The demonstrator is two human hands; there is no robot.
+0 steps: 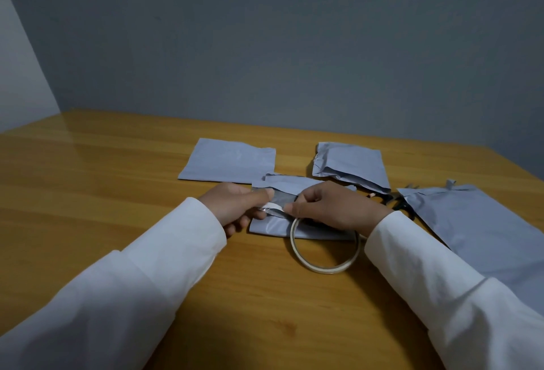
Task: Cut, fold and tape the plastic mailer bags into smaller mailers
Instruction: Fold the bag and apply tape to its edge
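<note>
Your left hand (235, 207) pinches the free end of a white tape strip (272, 208), while your right hand (332, 207) pinches its other end and carries the tape roll (323, 247), looped under the fingers. Beneath them lies the small grey mailer (276, 226) at the centre of the wooden surface (103, 193). At 11 o'clock rests a flat mailer piece (229, 160); at 1 o'clock, a folded mailer stack (350, 165); at 3 o'clock, a large mailer bag (477, 225). No writing is readable on anything.

Glossy wooden table (117, 181), matt plastic mailers (228, 162)
</note>
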